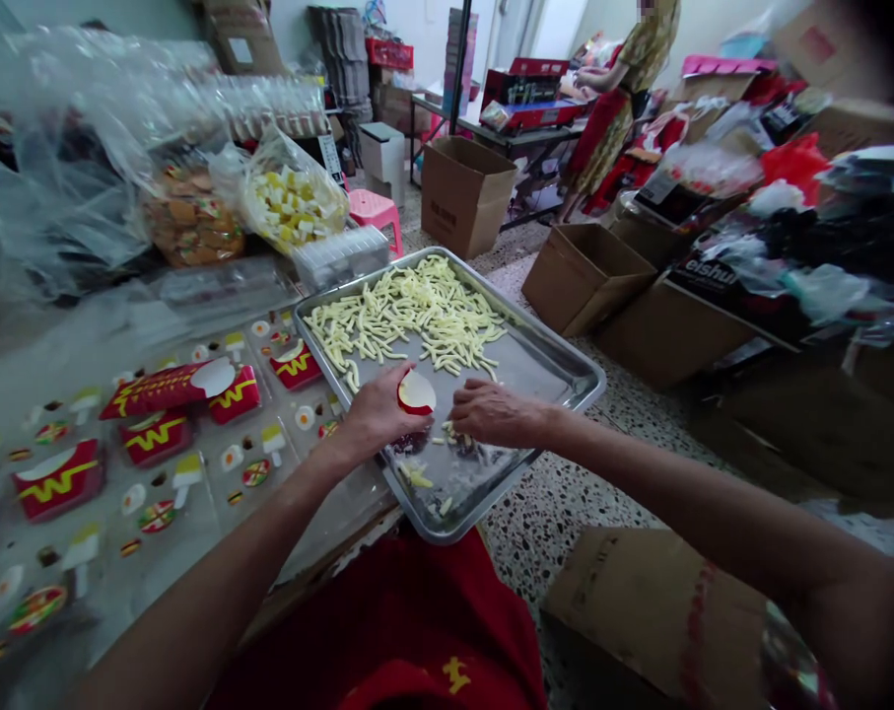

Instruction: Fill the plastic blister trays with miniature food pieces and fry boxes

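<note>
My left hand (pixel 377 412) is wrapped round a small red fry box (pixel 417 394) with a pale inside, held over the near part of a metal tray (pixel 539 360). To its right, my right hand (pixel 487 409) has its fingers curled down at the tray, beside a few short pale pieces; whatever is in its fingertips is hidden. Pale yellow fry-shaped sticks (pixel 432 301) lie heaped across the tray's far half. Left of the tray, red boxes with a yellow zigzag (pixel 155 436) sit in clear plastic packs, and flat red box blanks (pixel 167 388) lie stacked on top.
Clear bags with yellow-and-white pieces (pixel 295 205) and brown round pieces (pixel 191 217) stand at the back left. Open cartons (pixel 468 192) are on the floor beyond the tray. A closed carton (pixel 653 611) sits at the near right. Another person (pixel 624 89) stands at a far table.
</note>
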A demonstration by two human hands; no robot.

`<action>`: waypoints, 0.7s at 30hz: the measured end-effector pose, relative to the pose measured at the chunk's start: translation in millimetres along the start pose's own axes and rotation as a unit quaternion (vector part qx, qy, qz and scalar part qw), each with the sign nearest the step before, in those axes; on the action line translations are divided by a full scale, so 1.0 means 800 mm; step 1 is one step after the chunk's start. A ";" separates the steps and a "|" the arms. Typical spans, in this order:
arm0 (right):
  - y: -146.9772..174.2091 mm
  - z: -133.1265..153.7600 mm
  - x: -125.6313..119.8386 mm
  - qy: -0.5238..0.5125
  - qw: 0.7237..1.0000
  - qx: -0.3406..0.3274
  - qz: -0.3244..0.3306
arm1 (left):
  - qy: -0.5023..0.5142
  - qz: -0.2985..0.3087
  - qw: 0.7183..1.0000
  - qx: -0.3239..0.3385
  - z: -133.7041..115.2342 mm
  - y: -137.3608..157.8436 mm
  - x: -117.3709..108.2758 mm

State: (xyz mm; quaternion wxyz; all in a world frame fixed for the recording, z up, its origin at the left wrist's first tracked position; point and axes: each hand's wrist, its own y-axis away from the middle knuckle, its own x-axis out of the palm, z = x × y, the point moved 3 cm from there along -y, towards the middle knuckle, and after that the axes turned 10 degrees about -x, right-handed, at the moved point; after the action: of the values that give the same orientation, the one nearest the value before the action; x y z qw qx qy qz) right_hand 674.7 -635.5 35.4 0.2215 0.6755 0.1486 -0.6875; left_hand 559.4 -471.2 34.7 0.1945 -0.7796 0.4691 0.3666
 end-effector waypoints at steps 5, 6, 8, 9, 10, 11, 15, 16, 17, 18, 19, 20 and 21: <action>-0.012 -0.017 0.019 -0.163 0.925 0.286 -0.190 | -0.102 0.007 0.995 0.018 0.002 0.005 0.008; -0.014 -0.021 0.020 -0.221 0.875 0.351 -0.249 | -0.109 0.009 0.994 0.018 0.003 0.006 0.009; -0.025 -0.024 0.018 -0.310 0.780 0.423 -0.342 | -0.102 -0.003 0.995 0.017 0.002 0.008 0.010; -0.034 -0.023 0.014 -0.331 0.755 0.434 -0.365 | -0.090 -0.018 0.996 0.015 0.001 0.009 0.010; -0.046 -0.020 0.009 -0.331 0.751 0.435 -0.370 | -0.078 -0.036 0.996 0.011 0.000 0.010 0.011; -0.058 -0.015 0.002 -0.311 0.766 0.432 -0.360 | -0.066 -0.056 0.996 0.003 -0.001 0.012 0.010; -0.101 0.008 -0.027 -0.185 0.853 0.396 -0.285 | -0.044 -0.137 0.989 -0.038 0.004 0.023 0.002; -0.108 0.011 -0.033 -0.180 0.849 0.400 -0.294 | -0.040 -0.158 0.986 -0.041 0.006 0.028 -0.003; -0.114 0.012 -0.038 -0.194 0.834 0.409 -0.316 | -0.035 -0.179 0.982 -0.040 0.008 0.034 -0.009; -0.120 0.011 -0.043 -0.220 0.812 0.418 -0.343 | -0.030 -0.200 0.979 -0.039 0.011 0.040 -0.016; -0.127 0.012 -0.046 -0.248 0.789 0.424 -0.369 | -0.023 -0.220 0.974 -0.039 0.014 0.048 -0.023; -0.135 0.014 -0.048 -0.268 0.772 0.428 -0.387 | -0.017 -0.240 0.970 -0.041 0.018 0.058 -0.031; -0.146 0.019 -0.051 -0.277 0.765 0.424 -0.397 | -0.011 -0.260 0.965 -0.044 0.022 0.069 -0.040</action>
State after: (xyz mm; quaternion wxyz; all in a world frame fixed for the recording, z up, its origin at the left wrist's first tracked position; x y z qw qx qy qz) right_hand 602.4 -538.8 65.8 -0.3489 0.3615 0.0288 -0.8641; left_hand 495.0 -467.5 49.4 0.2540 -0.8783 0.2320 0.3321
